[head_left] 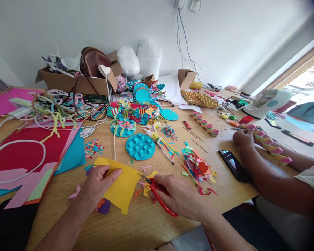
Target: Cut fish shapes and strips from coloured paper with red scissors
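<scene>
Craft workspace; wooden table point(48, 205); coloured sheets point(56, 139); paper scraps point(199, 164); glue bottle point(155, 136); red scissors point(161, 203)

Wooden table point(136, 228): blue disc point(140, 146), paper scraps point(197, 164), black phone point(238, 170).

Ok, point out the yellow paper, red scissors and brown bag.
Yellow paper point(123, 185): head view, middle of the sheet.
Red scissors point(157, 197): head view, lower handle loop.
Brown bag point(96, 63): head view, front face.

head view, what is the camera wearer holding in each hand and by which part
The left hand pinches the yellow paper by its left side; the right hand grips the red scissors by the handles.
</scene>
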Motion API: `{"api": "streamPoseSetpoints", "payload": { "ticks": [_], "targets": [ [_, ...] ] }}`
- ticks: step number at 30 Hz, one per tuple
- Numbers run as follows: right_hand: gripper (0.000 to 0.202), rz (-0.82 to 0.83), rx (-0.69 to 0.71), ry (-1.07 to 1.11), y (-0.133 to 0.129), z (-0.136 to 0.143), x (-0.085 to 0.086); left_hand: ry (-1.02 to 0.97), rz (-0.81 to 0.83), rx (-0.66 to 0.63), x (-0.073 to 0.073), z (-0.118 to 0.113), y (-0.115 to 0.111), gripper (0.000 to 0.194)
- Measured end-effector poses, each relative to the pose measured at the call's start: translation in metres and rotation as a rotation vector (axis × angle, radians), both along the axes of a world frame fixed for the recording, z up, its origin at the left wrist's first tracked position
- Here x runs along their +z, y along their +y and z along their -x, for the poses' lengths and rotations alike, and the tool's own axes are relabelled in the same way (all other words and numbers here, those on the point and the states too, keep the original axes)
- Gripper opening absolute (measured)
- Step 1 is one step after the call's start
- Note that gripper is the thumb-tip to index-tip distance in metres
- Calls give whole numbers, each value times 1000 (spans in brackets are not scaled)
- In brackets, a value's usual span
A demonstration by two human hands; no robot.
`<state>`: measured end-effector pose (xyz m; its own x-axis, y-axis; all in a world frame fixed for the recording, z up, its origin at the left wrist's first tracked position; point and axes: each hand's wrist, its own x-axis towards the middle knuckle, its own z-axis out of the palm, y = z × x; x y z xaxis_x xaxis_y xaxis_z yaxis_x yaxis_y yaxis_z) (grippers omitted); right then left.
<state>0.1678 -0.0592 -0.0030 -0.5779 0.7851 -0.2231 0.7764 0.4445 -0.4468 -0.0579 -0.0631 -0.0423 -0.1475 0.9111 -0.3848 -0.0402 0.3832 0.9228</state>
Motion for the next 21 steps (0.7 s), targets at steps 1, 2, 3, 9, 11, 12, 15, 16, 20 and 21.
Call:
{"api": "streamPoseSetpoints", "payload": {
  "ticks": [1, 2, 3, 9, 11, 12, 15, 16, 20, 21],
  "targets": [
    [23, -1, 4, -4, 0, 0, 0, -29, 5, -30, -1, 0, 0, 29],
    [23, -2, 9, -7, 1, 1, 0, -56, 9, -55, -1, 0, 0, 29],
    [23, -5, 13, -10, 1, 1, 1, -74, 11, -66, -1, -1, 0, 29],
    [23, -16, 20, -6, 0, 3, 4, -92, 31, -57, 0, -2, 0, 29],
    [23, -11, 23, -7, 0, 4, 5, -107, 41, -54, 1, -3, -1, 29],
    [23, -10, 24, -7, 0, 5, 5, -116, 44, -55, 1, -3, -1, 29],
    [24, -9, 23, -13, -1, 6, 7, -157, 42, -73, 3, -4, -2, 27],
    [24, -8, 24, -16, -1, 6, 7, -169, 39, -77, 3, -4, -2, 26],
    [22, -11, 28, -21, -1, 6, 8, -193, 39, -71, 3, -5, -3, 25],
    [22, -11, 26, -18, -1, 5, 8, -197, 41, -71, 3, -5, -3, 25]
  ]
}}
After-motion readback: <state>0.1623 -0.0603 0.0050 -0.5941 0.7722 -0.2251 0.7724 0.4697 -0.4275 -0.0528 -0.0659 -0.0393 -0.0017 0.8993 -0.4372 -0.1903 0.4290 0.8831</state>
